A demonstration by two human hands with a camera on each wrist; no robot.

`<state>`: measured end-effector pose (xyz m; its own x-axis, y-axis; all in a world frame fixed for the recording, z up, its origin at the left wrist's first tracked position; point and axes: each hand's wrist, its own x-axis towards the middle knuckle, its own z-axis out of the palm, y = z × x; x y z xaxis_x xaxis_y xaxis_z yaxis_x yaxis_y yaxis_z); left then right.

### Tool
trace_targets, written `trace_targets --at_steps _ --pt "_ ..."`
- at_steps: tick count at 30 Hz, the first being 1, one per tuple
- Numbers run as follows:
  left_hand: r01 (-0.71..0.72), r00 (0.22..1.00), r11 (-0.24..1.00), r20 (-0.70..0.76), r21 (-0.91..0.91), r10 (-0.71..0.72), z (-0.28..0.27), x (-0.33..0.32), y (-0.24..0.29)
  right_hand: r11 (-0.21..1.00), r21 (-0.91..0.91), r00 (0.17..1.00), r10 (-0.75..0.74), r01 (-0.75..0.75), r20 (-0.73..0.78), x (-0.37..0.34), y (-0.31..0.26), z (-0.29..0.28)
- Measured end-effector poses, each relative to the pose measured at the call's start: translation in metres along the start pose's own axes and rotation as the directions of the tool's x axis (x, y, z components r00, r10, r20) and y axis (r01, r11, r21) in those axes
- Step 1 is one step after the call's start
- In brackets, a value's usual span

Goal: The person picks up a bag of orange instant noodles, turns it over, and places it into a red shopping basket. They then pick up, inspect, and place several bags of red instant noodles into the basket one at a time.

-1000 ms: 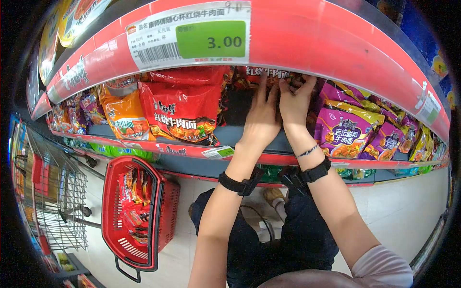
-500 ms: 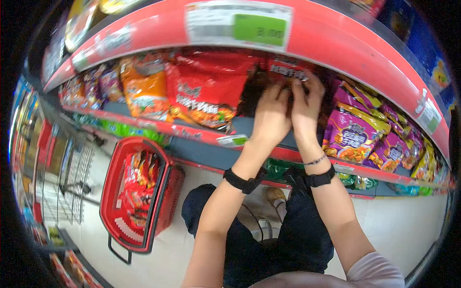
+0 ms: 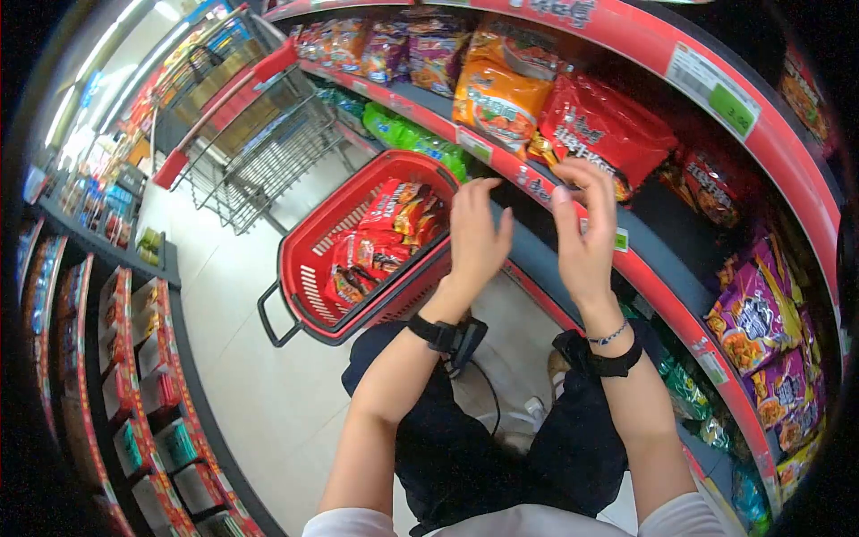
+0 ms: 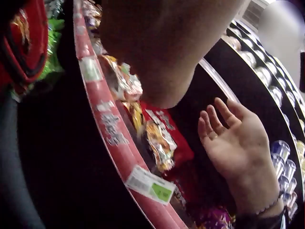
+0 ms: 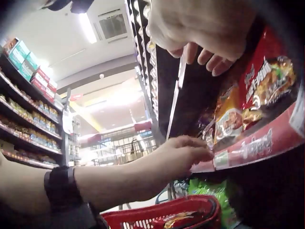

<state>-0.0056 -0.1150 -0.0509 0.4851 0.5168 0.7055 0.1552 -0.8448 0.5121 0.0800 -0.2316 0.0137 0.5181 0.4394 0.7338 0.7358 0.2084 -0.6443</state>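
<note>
My left hand (image 3: pixel 477 234) hovers beside the near edge of a red shopping basket (image 3: pixel 429 174), empty, its fingers relaxed. To its right, my right hand (image 3: pixel 586 237) is in front of the shelf edge with loosely bent fingers and nothing in them. Red instant noodle packs (image 3: pixel 389 237) lie inside the basket. On the shelf, a large red noodle bag (image 3: pixel 604 125) sits just beyond the right fingertips, next to an orange noodle bag (image 3: pixel 501 98). In the left wrist view the right hand (image 4: pixel 233 143) shows its bare palm.
Purple noodle packs (image 3: pixel 752 313) fill the right part of the shelf, and a red pack (image 3: pixel 711 183) lies deeper in. A metal shopping cart (image 3: pixel 259 134) stands behind the basket. Green packages (image 3: pixel 412 139) lie on the lower shelf. Another shelf rack (image 3: pixel 157 385) stands at left.
Both hands have come away from the red pack at the back of the shelf, out in front of its edge. The view has swung left, bringing the basket nearer the middle.
</note>
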Motion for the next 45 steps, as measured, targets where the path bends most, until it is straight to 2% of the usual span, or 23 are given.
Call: trace_targets --at_steps 2,4,5,7,8,10,11,14,15,17,21,23,28,30,32,34,36,38,40,42,43,44,45 --pt "0.231 0.959 0.947 0.113 0.225 -0.26 -0.008 -0.028 -0.047 0.993 0.098 0.988 0.045 -0.06 0.147 -0.011 -0.001 0.018" --pt "0.34 0.858 0.819 0.204 0.461 -0.471 -0.016 -0.053 -0.078 0.98 0.138 0.956 0.1 -0.142 0.274 -0.016 0.001 0.031" --pt "0.348 0.853 0.811 0.202 0.47 -0.482 -0.017 -0.069 -0.092 0.978 0.145 0.953 0.104 -0.15 0.283 -0.02 0.006 0.038" --pt "0.37 0.749 0.652 0.202 0.662 -0.631 -0.018 -0.086 -0.112 0.992 0.056 0.936 0.088 -0.113 0.341 -0.024 0.024 0.054" --pt "0.362 0.756 0.653 0.201 0.665 -0.623 -0.018 -0.088 -0.115 0.992 0.061 0.94 0.084 -0.11 0.331 -0.028 0.032 0.059" --pt "0.328 0.617 0.606 0.321 0.725 -0.718 -0.018 -0.087 -0.115 0.998 -0.046 0.862 0.051 -0.032 0.504 -0.035 0.05 0.07" --pt "0.305 0.64 0.627 0.334 0.717 -0.692 -0.015 -0.09 -0.127 0.998 -0.061 0.811 0.042 -0.007 0.584 -0.041 0.062 0.074" --pt "0.264 0.687 0.702 0.382 0.662 -0.618 -0.012 -0.076 -0.142 0.96 -0.276 0.516 0.215 0.045 0.829 -0.048 0.054 0.068" --pt "0.238 0.659 0.689 0.407 0.685 -0.632 -0.011 -0.073 -0.142 0.957 -0.288 0.526 0.228 0.033 0.819 -0.045 0.049 0.068" --pt "0.254 0.621 0.655 0.4 0.711 -0.674 -0.01 -0.074 -0.143 0.953 -0.303 0.351 0.278 0.016 0.894 -0.047 0.042 0.07" --pt "0.216 0.578 0.669 0.46 0.711 -0.675 -0.024 -0.067 -0.126 0.963 -0.259 0.357 0.219 0.069 0.908 -0.05 0.05 0.085" --pt "0.126 0.578 0.696 0.517 0.707 -0.631 -0.028 -0.076 -0.124 0.971 -0.231 0.377 0.19 0.065 0.907 -0.051 0.053 0.088" --pt "0.029 0.565 0.754 0.612 0.656 -0.554 -0.052 -0.101 -0.097 0.969 -0.241 0.383 0.202 0.058 0.901 -0.051 0.055 0.098" --pt "-0.114 0.531 0.768 0.692 0.631 -0.489 -0.055 -0.118 -0.097 0.952 -0.291 0.388 0.234 0.096 0.892 -0.05 0.057 0.1" --pt "-0.124 0.517 0.808 0.733 0.576 -0.443 -0.068 -0.121 -0.08 0.942 -0.322 0.385 0.265 0.091 0.884 -0.045 0.054 0.099" --pt "-0.159 0.423 0.835 0.801 0.527 -0.425 -0.077 -0.125 -0.068 0.929 -0.364 0.421 0.306 0.063 0.854 -0.05 0.067 0.104" --pt "-0.175 0.403 0.846 0.821 0.504 -0.405 -0.082 -0.136 -0.066 0.93 -0.366 0.413 0.328 0.014 0.85 -0.054 0.081 0.104" --pt "-0.202 0.351 0.878 0.869 0.434 -0.349 -0.089 -0.142 -0.054 0.879 -0.446 0.421 0.474 -0.171 0.773 -0.061 0.095 0.103" --pt "-0.231 0.358 0.885 0.881 0.405 -0.31 -0.09 -0.158 -0.049 0.863 -0.477 0.367 0.503 -0.165 0.783 -0.071 0.104 0.101" --pt "-0.327 0.401 0.886 0.897 0.329 -0.185 -0.091 -0.165 -0.041 0.861 -0.481 0.308 0.508 -0.164 0.804 -0.085 0.112 0.105" --pt "-0.323 0.366 0.892 0.911 0.317 -0.191 -0.092 -0.163 -0.032 0.817 -0.541 0.215 0.575 -0.2 0.789 -0.087 0.11 0.105" --pt "-0.322 0.363 0.893 0.912 0.315 -0.191 -0.092 -0.162 -0.029 0.815 -0.542 0.212 0.577 -0.202 0.789 -0.092 0.112 0.108" --pt "-0.301 0.267 0.913 0.943 0.275 -0.197 -0.091 -0.161 -0.028 0.747 -0.647 0.124 0.664 -0.154 0.737 -0.1 0.116 0.114"
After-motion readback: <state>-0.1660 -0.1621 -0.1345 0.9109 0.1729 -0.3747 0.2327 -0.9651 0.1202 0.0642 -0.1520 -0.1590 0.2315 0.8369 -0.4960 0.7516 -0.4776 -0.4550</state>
